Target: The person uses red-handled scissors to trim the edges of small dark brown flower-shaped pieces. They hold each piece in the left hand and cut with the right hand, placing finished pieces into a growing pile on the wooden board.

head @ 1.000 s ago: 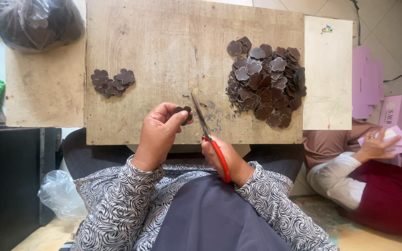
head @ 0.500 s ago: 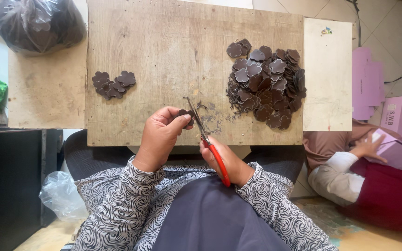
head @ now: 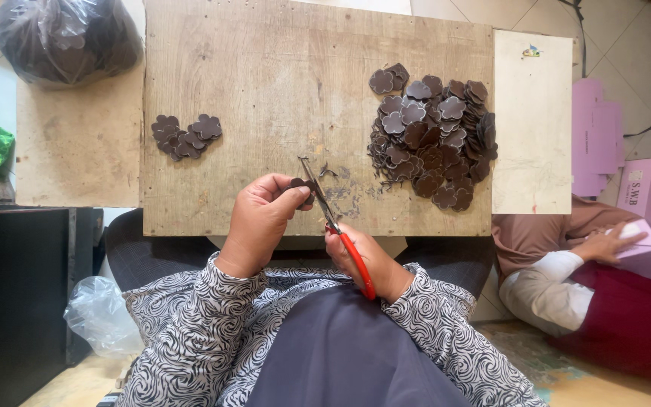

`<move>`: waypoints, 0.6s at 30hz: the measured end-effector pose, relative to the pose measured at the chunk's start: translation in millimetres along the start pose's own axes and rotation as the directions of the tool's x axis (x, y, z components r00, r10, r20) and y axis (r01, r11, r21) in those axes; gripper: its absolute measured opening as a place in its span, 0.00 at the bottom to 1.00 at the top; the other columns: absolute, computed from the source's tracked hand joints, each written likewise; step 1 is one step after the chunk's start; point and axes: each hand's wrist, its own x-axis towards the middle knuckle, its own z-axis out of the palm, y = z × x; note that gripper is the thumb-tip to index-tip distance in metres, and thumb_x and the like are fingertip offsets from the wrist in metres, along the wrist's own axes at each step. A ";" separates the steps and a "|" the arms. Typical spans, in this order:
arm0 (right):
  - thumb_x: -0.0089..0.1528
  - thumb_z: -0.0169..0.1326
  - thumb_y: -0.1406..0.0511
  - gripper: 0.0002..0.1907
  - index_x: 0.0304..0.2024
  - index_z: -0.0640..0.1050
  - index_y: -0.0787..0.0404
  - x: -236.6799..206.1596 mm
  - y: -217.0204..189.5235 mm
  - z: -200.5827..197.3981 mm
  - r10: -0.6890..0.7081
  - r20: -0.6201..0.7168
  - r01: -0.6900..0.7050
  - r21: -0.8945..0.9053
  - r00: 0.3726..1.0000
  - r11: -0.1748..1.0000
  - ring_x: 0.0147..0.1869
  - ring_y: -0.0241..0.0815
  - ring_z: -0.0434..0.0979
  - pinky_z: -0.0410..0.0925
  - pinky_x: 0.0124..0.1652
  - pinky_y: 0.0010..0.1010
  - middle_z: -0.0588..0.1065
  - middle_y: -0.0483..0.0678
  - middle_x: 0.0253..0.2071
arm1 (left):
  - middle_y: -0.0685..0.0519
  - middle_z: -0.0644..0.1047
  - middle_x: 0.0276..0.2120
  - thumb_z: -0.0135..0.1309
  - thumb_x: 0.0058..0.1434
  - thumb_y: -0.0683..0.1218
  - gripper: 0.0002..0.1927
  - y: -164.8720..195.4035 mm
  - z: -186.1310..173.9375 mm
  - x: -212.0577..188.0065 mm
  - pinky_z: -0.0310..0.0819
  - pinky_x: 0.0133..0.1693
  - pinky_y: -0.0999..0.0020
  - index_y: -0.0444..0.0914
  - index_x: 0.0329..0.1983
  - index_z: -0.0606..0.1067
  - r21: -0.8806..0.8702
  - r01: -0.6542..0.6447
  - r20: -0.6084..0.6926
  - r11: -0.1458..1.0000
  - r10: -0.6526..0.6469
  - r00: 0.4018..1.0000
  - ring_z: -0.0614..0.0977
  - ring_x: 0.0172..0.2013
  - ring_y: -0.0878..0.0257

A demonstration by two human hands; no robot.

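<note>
Head view. My left hand [head: 259, 218] pinches a dark brown flower-shaped piece [head: 300, 185] between thumb and fingertips, grip closed on it, at the near edge of the wooden board [head: 265, 90] serving as counter. My right hand [head: 367, 260] is closed around the red handles of the scissors [head: 334, 226], blades slightly parted at the piece. A large heap of pieces [head: 431, 143] lies at 2 o'clock, a small pile [head: 186, 136] at 10 o'clock. Another person's hand [head: 604, 241] rests on a pink box [head: 646, 188] at 3 o'clock.
</note>
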 end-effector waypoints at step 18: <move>0.68 0.48 0.48 0.21 0.34 0.67 0.57 9.3 39.1 -38.7 -0.026 -0.244 0.054 0.109 0.969 0.993 0.27 0.31 0.61 0.59 0.28 0.24 0.61 0.38 0.26 | 0.50 0.79 0.39 0.59 0.64 0.42 0.22 -1.5 -85.4 49.7 0.78 0.42 0.72 0.32 0.61 0.72 0.229 -0.297 -0.384 0.927 0.366 0.848 0.80 0.38 0.67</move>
